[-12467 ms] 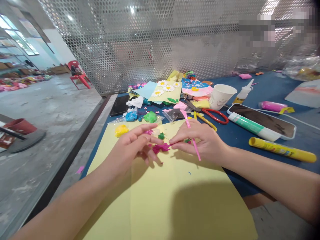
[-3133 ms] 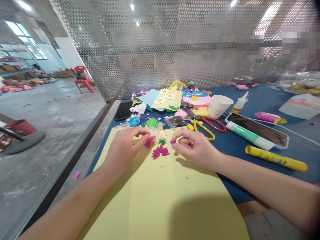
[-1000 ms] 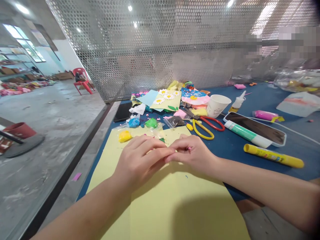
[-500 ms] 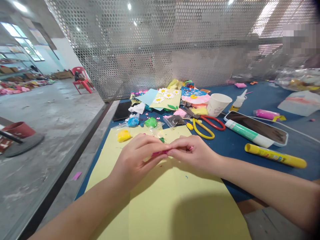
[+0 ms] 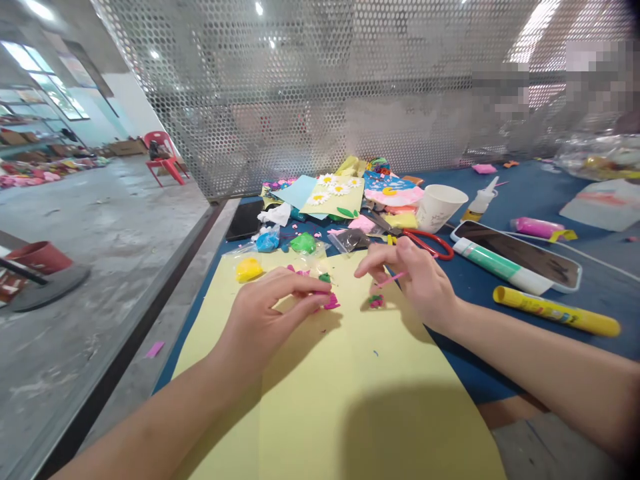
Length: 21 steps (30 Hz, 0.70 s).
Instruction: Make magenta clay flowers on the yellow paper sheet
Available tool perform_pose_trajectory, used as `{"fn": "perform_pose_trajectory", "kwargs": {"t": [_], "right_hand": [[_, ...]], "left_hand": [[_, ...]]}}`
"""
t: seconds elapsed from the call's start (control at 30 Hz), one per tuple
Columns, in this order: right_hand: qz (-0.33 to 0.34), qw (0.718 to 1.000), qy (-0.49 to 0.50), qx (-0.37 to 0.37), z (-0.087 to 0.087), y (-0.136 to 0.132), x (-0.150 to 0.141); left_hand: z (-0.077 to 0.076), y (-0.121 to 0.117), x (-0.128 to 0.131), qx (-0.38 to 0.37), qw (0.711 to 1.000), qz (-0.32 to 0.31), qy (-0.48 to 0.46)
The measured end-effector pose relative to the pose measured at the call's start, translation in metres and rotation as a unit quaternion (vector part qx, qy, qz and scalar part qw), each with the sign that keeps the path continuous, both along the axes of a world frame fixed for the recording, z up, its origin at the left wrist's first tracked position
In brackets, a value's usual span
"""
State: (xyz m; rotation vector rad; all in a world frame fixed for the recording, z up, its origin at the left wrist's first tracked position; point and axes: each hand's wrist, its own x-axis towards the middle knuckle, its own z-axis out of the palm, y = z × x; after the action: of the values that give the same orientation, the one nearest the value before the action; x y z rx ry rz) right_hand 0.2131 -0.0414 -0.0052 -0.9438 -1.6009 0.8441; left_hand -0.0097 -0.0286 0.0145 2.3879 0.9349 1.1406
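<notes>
Hands have pulled apart again: left hand (image 5: 270, 320) is curled over the soft, light magenta clay petals (image 5: 327, 301) on the yellow card (image 5: 380, 413), can't tell if it's gripping, best pinched gently at the edges, while right hand (image 5: 420, 283) pinches a thin pink stick (image 5: 393, 279).
</notes>
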Motion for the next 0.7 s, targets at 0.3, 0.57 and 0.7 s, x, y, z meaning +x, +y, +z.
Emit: {"fn": "perform_pose_trajectory", "kwargs": {"t": [0.3,0.57,0.7], "right_hand": [[-0.014,0.996,0.063,-0.062,0.0053,-0.0013,-0.0024],[0.037,0.991,0.128,-0.017,0.0028,0.0018,0.0010],[0.020,0.995,0.097,-0.024,0.0048,0.0017,-0.0012]], "left_hand": [[-0.0016,0.0016,-0.0011,-0.023,1.000,0.020,0.003],[-0.0032,0.0016,-0.0034,-0.015,1.000,0.017,-0.004],[-0.0029,0.0014,-0.0033,-0.001,1.000,0.024,-0.009]]}}
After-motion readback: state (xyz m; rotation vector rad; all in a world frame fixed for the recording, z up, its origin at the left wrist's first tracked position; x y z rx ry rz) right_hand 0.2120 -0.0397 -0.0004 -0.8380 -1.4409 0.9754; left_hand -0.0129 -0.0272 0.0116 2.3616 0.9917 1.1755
